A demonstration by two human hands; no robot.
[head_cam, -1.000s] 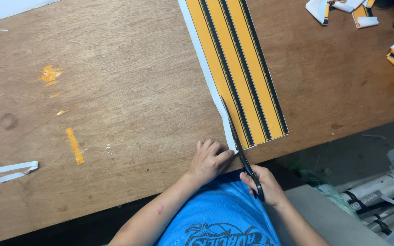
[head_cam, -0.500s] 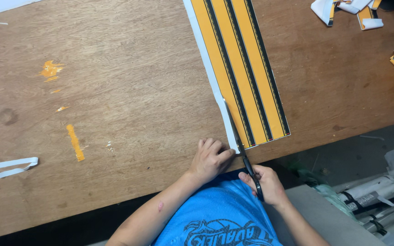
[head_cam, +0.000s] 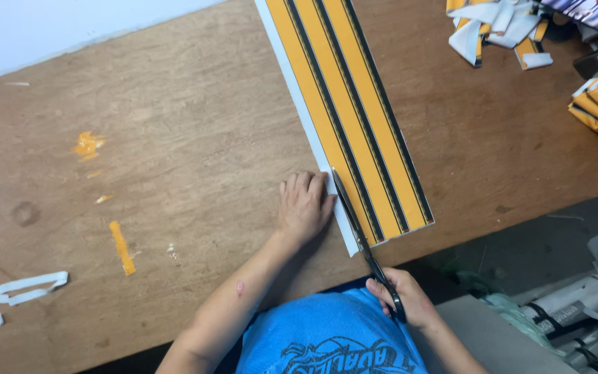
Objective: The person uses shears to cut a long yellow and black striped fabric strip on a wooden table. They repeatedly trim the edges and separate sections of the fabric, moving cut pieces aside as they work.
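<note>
Scissors (head_cam: pixel 358 232) in our right hand (head_cam: pixel 403 298) have bitten further up the white margin of the long orange-and-black striped sheet (head_cam: pixel 354 118) at the table's (head_cam: pixel 174 138) near edge. Our left hand (head_cam: pixel 304 204), flat and spread, has slid up alongside, pinning the thin, smooth paper on worn brown wood.

The printed sheet (head_cam: pixel 354 131) carries long orange bands split by thin black stripes, with a white margin along its nine-o'clock edge. The wooden table (head_cam: pixel 174 138) is brown, with orange smears towards nine o'clock and white paper strips (head_cam: pixel 15 294) at eight. The person's T-shirt (head_cam: pixel 327 336) is blue with dark print.
</note>
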